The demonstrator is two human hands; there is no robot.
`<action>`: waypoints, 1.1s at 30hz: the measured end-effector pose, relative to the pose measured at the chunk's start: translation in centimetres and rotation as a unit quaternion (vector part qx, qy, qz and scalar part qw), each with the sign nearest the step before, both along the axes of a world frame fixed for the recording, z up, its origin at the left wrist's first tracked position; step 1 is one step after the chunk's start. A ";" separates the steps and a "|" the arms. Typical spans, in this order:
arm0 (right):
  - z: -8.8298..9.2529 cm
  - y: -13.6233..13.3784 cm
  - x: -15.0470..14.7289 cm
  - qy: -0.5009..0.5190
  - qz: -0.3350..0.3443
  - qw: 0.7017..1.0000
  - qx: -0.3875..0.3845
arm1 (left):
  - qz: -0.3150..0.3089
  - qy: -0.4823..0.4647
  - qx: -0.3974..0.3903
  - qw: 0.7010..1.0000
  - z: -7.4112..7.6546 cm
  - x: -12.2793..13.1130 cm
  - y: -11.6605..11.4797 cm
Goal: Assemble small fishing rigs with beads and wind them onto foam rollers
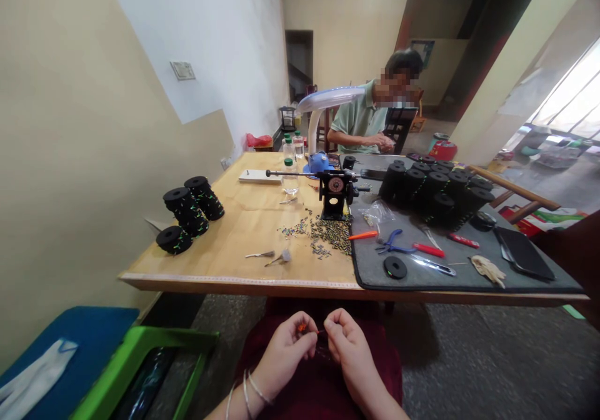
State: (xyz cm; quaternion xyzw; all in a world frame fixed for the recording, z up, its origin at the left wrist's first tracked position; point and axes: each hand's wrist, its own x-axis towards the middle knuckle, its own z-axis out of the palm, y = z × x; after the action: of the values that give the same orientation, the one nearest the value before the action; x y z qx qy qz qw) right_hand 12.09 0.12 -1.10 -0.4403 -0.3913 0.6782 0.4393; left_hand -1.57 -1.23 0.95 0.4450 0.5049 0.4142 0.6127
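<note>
My left hand (288, 350) and my right hand (347, 345) are close together over my lap, below the front edge of the wooden table (225, 267). Both are closed in a pinch on a small red-orange piece (302, 328) with a thin dark strand between the fingertips. Bangles circle my left wrist. A dark red cloth (319, 382) covers my lap under the hands.
On the table stand a black hand-crank winding device (334, 193), a scatter of small beads (323, 232), black spools at left (190, 210) and right (434, 189), pliers (392, 242) and tools on a grey mat (469, 270). Another person (370, 120) sits at the far end. A green stool (140, 364) is at my left.
</note>
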 end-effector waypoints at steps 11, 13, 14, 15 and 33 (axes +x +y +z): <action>0.1 -0.1 -0.2 -0.048 0.036 0.998 0.032 | 0.045 0.136 0.059 0.988 0.0 -0.2 0.1; 0.1 -0.1 -0.2 -0.053 0.041 0.997 0.037 | 0.048 0.140 0.054 0.987 0.0 -0.2 0.1; 0.1 0.0 -0.1 -0.052 0.044 0.997 0.039 | 0.047 0.135 0.051 0.988 0.0 -0.2 0.1; 0.1 0.0 -0.1 -0.051 0.049 0.997 0.040 | 0.045 0.125 0.049 0.990 0.1 -0.3 0.1; 1.9 -0.2 0.8 -0.199 0.055 0.970 0.132 | 0.151 0.030 0.054 0.987 -0.3 -1.4 1.1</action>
State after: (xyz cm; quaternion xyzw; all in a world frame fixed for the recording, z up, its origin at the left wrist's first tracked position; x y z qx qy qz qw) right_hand 12.93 -0.10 0.81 -0.4827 -0.5804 0.5424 0.3687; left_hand -2.92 -0.17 0.62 0.4083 0.5612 0.5154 0.5026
